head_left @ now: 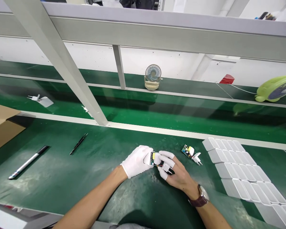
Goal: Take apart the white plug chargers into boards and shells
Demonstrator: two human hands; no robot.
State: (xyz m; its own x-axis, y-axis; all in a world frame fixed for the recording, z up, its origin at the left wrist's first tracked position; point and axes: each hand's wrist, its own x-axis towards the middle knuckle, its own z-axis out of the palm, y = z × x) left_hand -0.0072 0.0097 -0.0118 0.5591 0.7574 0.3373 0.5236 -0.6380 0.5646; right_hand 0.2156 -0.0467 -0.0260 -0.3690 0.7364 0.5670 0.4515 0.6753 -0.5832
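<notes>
A small circuit board (153,158) with a yellow component is between my two hands, above the green work surface. My left hand (137,161), in a white glove, is closed round a white casing (147,158) at the board's left end. On the right, my right hand (173,168), with white coverings on its fingers, is closed on the white plug piece (166,167) joined to the board by wires. A second circuit board (187,150) with a white plug (196,157) lies flat, to the right of my hands.
Rows of white plastic casings (238,171) stand at the right. Tweezers (78,144) and a pen-like tool (28,163) lie at the left, near a cardboard box (2,127). A slanted metal post (62,60) meets the rail behind the table; a small fan (153,77) stands beyond.
</notes>
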